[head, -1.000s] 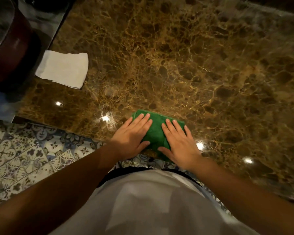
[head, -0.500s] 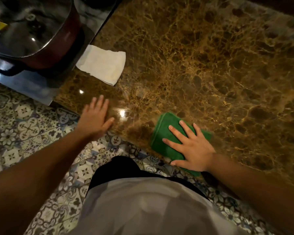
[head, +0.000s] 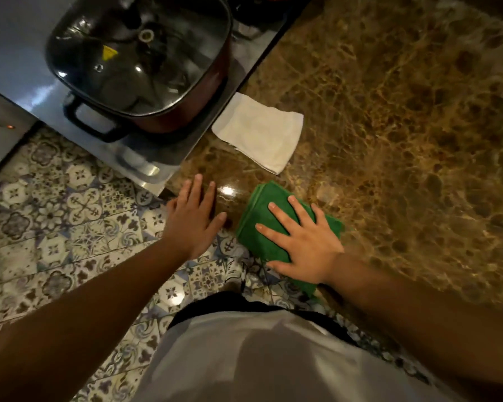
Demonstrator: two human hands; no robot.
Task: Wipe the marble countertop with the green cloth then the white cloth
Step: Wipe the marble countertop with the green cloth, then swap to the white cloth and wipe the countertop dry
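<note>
A folded green cloth [head: 256, 219] lies at the near edge of the brown marble countertop [head: 389, 126]. My right hand [head: 299, 242] presses flat on it, fingers spread and pointing up-left. My left hand [head: 192, 219] is open with fingers apart, at the counter's near left corner, a short gap left of the green cloth and holding nothing. A folded white cloth [head: 262, 132] lies flat on the marble beyond both hands, by the stove's edge.
A steel stove top [head: 145, 166] borders the marble on the left and carries a dark red pot with a glass lid [head: 140, 53]. Patterned floor tiles [head: 55, 213] lie below the counter edge. My white shirt fills the bottom of the view.
My left hand came off the green cloth and moved left, then forward over the counter corner. My right hand slid the cloth left along the near edge. The view shifted left toward the stove.
</note>
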